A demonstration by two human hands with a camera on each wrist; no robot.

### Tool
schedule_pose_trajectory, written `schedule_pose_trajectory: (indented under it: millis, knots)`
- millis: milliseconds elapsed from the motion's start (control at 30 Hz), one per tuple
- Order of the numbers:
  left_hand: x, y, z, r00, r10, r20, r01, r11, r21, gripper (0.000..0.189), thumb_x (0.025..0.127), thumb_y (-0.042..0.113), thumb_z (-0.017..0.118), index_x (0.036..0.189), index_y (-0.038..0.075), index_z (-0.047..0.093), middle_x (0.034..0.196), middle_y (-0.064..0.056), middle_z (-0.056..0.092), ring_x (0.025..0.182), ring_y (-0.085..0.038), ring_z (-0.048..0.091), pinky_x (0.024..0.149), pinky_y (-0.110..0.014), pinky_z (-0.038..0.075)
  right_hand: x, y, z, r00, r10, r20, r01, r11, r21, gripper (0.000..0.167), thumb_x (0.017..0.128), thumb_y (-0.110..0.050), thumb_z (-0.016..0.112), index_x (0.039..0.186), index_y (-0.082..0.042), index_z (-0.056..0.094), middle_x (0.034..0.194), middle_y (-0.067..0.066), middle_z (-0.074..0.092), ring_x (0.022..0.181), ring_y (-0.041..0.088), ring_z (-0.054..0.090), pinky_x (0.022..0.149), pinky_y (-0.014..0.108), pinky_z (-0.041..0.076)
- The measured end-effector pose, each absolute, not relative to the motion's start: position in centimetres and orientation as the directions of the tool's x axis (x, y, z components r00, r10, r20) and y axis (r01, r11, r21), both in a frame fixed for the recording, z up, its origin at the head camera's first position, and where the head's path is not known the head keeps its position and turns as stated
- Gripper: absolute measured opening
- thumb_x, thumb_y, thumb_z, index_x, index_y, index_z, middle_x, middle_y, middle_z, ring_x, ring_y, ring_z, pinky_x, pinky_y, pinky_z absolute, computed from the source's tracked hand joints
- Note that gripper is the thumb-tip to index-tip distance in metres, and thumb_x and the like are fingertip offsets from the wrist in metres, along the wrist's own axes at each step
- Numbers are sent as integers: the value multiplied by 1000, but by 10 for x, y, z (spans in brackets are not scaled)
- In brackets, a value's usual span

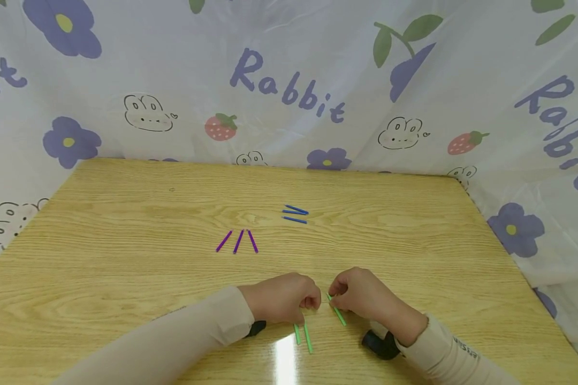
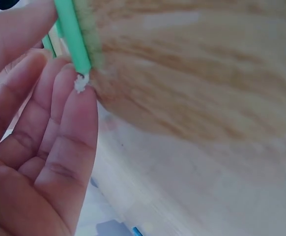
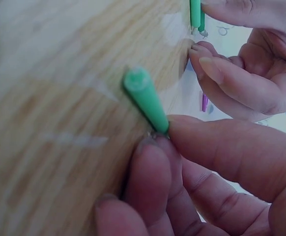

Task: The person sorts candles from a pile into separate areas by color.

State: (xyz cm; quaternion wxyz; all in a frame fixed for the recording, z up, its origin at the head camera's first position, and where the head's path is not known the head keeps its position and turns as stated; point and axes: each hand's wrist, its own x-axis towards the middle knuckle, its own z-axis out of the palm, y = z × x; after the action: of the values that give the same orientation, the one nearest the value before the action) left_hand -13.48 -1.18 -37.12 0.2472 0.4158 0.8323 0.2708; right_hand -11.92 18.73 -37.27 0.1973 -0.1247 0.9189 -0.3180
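Observation:
My right hand pinches a slim green candle near its wick end, between thumb and fingers. In the right wrist view, the candle's blunt end points away from the fingertips, close over the table. My left hand is at the upper ends of two more green candles, which lie side by side on the table. Up close in the left wrist view, a fingertip is right at the white wick of one green candle, and the thumb overlaps its side without closing against the fingers.
Three purple candles lie fanned out on the wooden table, left of centre. Further back are three blue candles, close together. A printed cloth hangs behind the table's far edge. Black wrist gear sits under my right wrist.

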Motion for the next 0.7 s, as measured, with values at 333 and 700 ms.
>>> schedule_pose_trajectory:
  millis: [333, 700]
  knots:
    - [-136, -11, -372, -513, 821, -250, 499, 522, 691, 29, 72, -15, 69, 86, 10, 66, 86, 8, 61, 81, -2, 53, 77, -17, 46, -119, 187, -373, -893, -363, -265, -128, 771, -624, 8, 79, -4, 74, 86, -4, 72, 78, -1, 66, 64, 10, 52, 57, 25, 46]
    - [-135, -6, -370, -472, 828, -304, 471, 528, 707, 33, 72, -22, 62, 78, 10, 64, 76, 8, 58, 69, -2, 47, 64, -16, 44, -117, 187, -372, -896, -360, -258, -139, 781, -609, 8, 78, -3, 75, 85, -6, 71, 77, -2, 65, 66, 10, 54, 59, 25, 47]
